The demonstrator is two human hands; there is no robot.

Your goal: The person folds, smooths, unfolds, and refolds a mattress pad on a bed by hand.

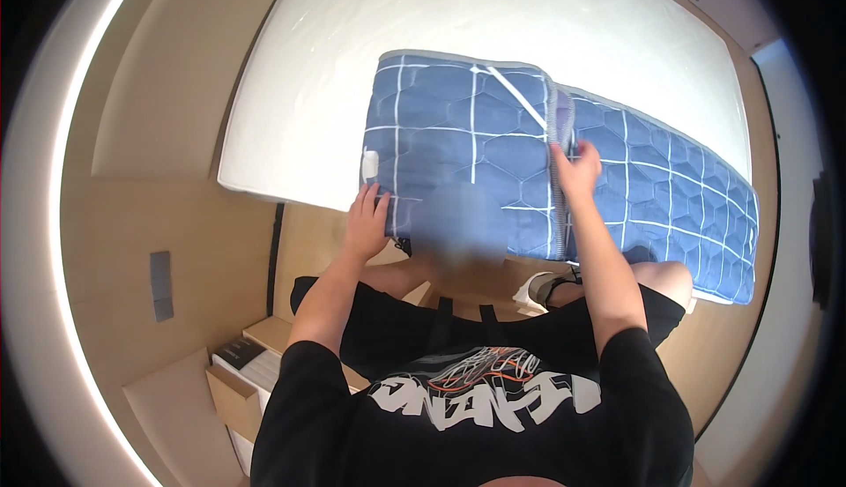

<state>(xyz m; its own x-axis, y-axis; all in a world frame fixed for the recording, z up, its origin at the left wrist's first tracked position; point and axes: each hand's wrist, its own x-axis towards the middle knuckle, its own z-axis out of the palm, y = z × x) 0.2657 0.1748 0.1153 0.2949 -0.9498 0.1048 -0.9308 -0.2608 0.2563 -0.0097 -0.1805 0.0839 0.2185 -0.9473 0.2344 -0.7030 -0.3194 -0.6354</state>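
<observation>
A blue quilted mattress pad (444, 110) with white grid lines lies folded on a white mattress (297, 103). One folded section overlaps a longer section (661, 183) that stretches right. My left hand (367, 226) rests at the pad's lower left edge, with fingers apart and touching the fabric. At the striped edging (559, 222) between the two sections is my right hand (580, 173). Its thumb lies against the edging and its other fingers are partly curled; whether fabric is pinched cannot be made out. A white strap (517, 97) runs diagonally across the upper right corner of the folded section.
Beige wall panels (178, 222) rise on the left beside a bright light strip (73, 97). At lower left, a cardboard box (232, 400) stands by white items. My knees are bent close to the mattress's front edge. A blurred round patch covers part of the pad.
</observation>
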